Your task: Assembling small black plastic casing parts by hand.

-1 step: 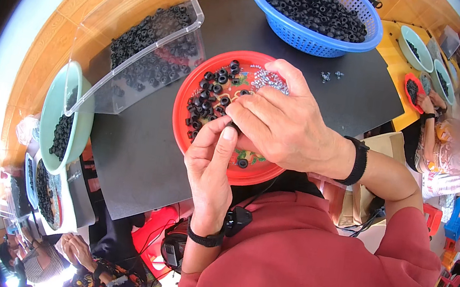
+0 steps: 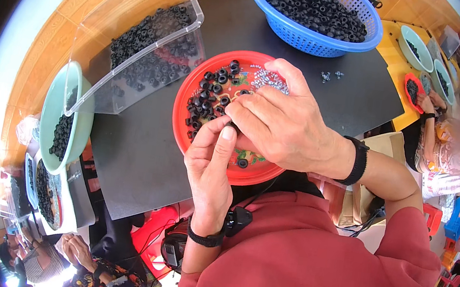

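left hand (image 2: 210,167): pinching black part (image 2: 234,126) over red tray (image 2: 254,176) | right hand (image 2: 293,122): fingers bunched there, grip hidden, can't tell | risk: small part, slipping pinch could drop it among loose black pieces (image 2: 206,105)

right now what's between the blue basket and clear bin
In the head view, only dark tabletop separates the blue basket and clear bin.

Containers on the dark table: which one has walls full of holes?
The blue basket, at the far side; the clear bin and red tray have solid walls.
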Demonstrator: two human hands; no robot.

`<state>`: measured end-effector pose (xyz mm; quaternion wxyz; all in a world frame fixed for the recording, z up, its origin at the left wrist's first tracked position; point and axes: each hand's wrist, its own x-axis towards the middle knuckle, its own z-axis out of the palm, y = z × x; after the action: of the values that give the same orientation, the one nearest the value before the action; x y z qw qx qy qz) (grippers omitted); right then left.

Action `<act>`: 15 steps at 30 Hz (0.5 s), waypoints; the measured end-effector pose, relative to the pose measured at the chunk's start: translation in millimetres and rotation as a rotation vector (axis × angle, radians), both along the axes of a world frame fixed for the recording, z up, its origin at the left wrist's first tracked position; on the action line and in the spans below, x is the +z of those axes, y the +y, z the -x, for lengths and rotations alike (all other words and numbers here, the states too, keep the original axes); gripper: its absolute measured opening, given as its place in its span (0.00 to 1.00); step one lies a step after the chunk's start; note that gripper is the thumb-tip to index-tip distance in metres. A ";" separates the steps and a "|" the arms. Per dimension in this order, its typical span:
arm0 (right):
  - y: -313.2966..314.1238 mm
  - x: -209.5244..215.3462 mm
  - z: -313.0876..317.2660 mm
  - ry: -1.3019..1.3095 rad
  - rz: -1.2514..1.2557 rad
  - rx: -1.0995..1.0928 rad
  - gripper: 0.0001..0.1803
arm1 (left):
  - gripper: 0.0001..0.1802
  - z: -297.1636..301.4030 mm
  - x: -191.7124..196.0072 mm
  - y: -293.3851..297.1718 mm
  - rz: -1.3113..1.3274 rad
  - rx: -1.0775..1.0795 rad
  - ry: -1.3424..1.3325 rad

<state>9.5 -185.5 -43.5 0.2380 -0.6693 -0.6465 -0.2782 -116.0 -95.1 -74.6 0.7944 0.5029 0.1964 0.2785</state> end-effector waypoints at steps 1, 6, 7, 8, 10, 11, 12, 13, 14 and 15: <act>0.4 0.9 1.2 -0.002 0.001 -0.012 0.17 | 0.13 0.4 -1.3 0.3 0.000 0.001 0.000; 1.3 -3.5 1.3 0.104 0.010 0.010 0.19 | 0.12 0.5 -6.1 2.2 0.168 -0.048 -0.078; 1.2 -4.9 1.0 0.176 0.022 0.026 0.20 | 0.12 -0.3 -3.5 1.0 0.167 -0.049 -0.077; 1.4 -6.1 0.6 0.177 0.021 0.025 0.20 | 0.11 -1.7 1.4 -1.3 0.207 -0.060 -0.108; 2.2 -7.5 -0.4 0.233 0.031 0.063 0.21 | 0.09 -2.2 3.2 -2.3 0.247 -0.071 -0.138; 2.2 -6.8 -0.9 0.234 0.030 0.063 0.21 | 0.11 -1.3 1.4 -1.8 0.249 -0.089 -0.147; 2.1 -5.5 -1.3 0.184 0.029 0.054 0.20 | 0.12 -0.6 -0.4 -1.3 0.252 -0.107 -0.157; 2.1 -5.0 -2.1 0.134 0.030 0.043 0.20 | 0.12 -0.7 -2.8 -0.6 0.252 -0.108 -0.155; 1.9 -4.6 -2.6 0.135 0.030 0.041 0.20 | 0.12 -0.7 -5.2 0.1 0.150 -0.075 -0.086; 1.6 -4.2 -3.0 0.098 0.028 0.037 0.19 | 0.12 -0.7 -6.5 0.5 0.047 -0.042 -0.017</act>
<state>12.5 -183.9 -47.7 0.2652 -0.6731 -0.6503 -0.2318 -115.2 -94.6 -81.1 0.8131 0.4859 0.1858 0.2615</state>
